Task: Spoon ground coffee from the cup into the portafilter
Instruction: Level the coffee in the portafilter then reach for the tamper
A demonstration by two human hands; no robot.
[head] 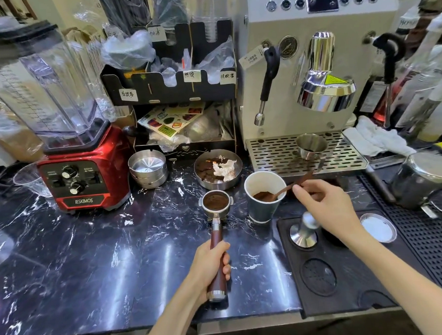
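Note:
A portafilter [215, 203] with a dark red handle lies on the black marble counter, its metal basket holding brown grounds. My left hand [211, 265] grips the handle near its end. Just right of the basket stands a dark green paper cup [264, 208] with a white inside. My right hand [324, 205] pinches a thin brown spoon [289, 188] by its handle. The spoon's bowl sits over the cup's mouth, heaped with ground coffee.
A steel tamper [305, 230] stands on a black tamping mat [349, 283] under my right wrist. An espresso machine [312, 67] with drip tray is behind the cup. A steel dish of spent grounds [218, 169], steel bowls [147, 168] and a red blender [82, 182] stand to the left.

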